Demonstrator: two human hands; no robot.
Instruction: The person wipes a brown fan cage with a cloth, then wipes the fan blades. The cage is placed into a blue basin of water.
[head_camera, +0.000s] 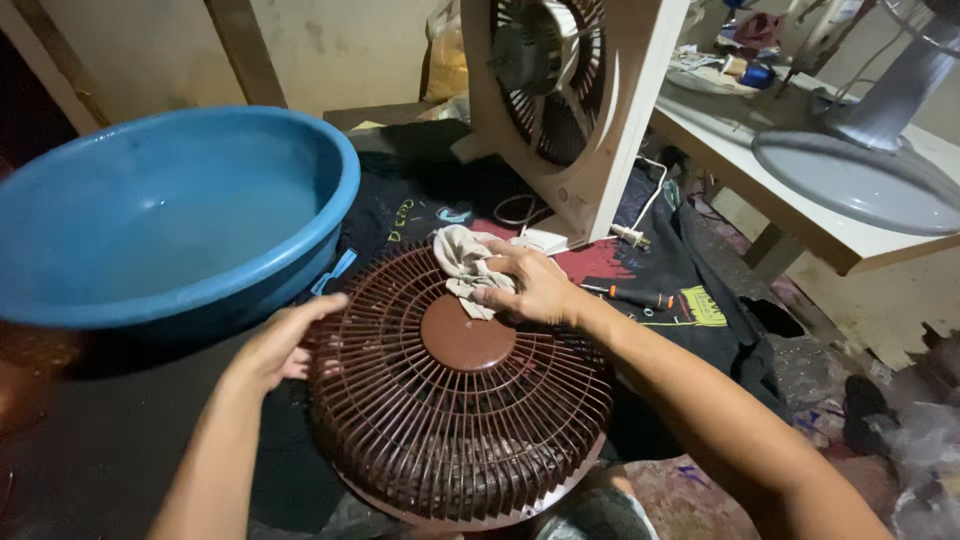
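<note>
Head view, looking down: a round, reddish-brown plastic fan grille (455, 395) with radial ribs and a solid centre disc lies domed side up on a dark cloth-covered surface, near its front edge and just beside a large blue plastic basin (170, 215) that stands at the left and holds water. The right hand (530, 290) is clenched around a crumpled beige rag (465, 265) and presses it onto the grille's far ribs, just beyond the centre disc. The left hand (285, 345) grasps the grille's left rim, fingers curled over the outer ribs, apparently steadying it. As a judgement, the wiping looks to be in progress rather than near its end: the rag sits on one small section at the far side, and the near and right-hand ribs show no clear difference in sheen, so how much has already been cleaned cannot be told from this view. The underside is hidden. Behind the grille a cream-coloured square box fan (575, 110) stands upright with its dark blades exposed, its white plug (630, 237) lying on the cloth, and a screwdriver with a red and black handle (640, 296) rests to the right. Further right, the grey round base of a stand fan (860, 180) sits on a pale wooden desk (800, 235).
</note>
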